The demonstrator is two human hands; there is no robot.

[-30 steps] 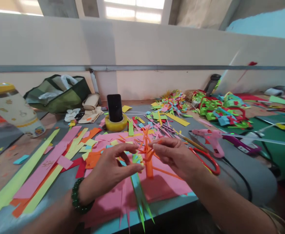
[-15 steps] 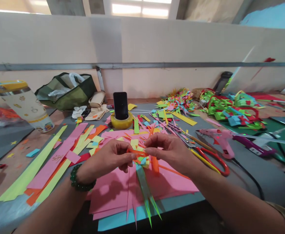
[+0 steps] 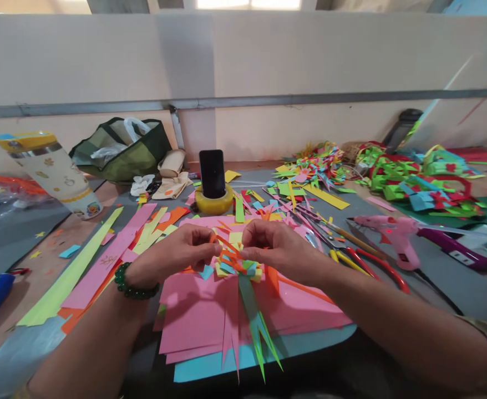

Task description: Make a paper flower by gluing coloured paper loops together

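Between my two hands is a small woven piece of orange, blue and yellow paper strips [image 3: 232, 267]. A narrow orange paper strip [image 3: 228, 245] runs slantwise above it. My left hand [image 3: 185, 249] pinches the strip's left end, thumb against fingers. My right hand [image 3: 279, 250] is closed at the right side of the piece, its fingertips on the orange strip. A green paper tail [image 3: 249, 299] with pointed, split ends hangs toward me from the woven piece. Pink paper sheets [image 3: 193, 316] lie underneath, over a light blue sheet [image 3: 210, 368].
Long coloured strips [image 3: 97, 271] lie on the left beside a tumbler [image 3: 56, 172]. A phone [image 3: 212, 173] stands in a yellow tape roll [image 3: 214, 205]. To the right are red-handled scissors [image 3: 387, 269], a pink glue gun [image 3: 401, 235] and finished-looking paper pieces [image 3: 430, 191].
The orange strip has gone from nearly level to slanting, and more of the woven piece shows below it. My left hand has risen slightly. The view has shifted a little.
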